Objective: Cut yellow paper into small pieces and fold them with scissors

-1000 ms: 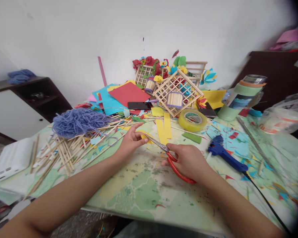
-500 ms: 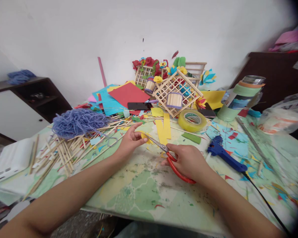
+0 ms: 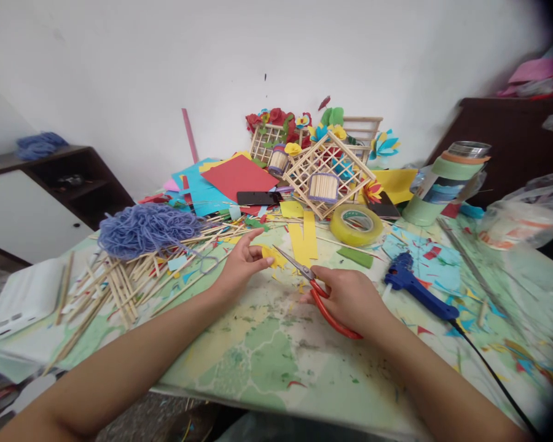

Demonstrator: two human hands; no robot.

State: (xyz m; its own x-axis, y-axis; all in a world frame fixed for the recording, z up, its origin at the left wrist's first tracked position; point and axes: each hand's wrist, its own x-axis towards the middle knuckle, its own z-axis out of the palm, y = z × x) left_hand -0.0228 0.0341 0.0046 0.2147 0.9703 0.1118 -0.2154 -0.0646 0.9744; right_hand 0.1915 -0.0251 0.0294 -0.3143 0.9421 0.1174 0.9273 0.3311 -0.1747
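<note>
My left hand pinches a small yellow paper scrap between thumb and fingertips, above the map-printed table cover. My right hand grips red-handled scissors, with the steel blades pointing left and their tips just above the scrap. Much of the handles is hidden by my fingers. Two long yellow paper strips lie just beyond the blades.
Loose wooden sticks and blue yarn lie left of my hands. A blue glue gun and its black cord lie to the right. Beyond are yellow tape, wooden lattices, coloured paper sheets and a black phone.
The scissor tips have shifted slightly right and the blades look a little more open. More of the yellow scrap shows beside my left fingers. The view has tilted slightly.
</note>
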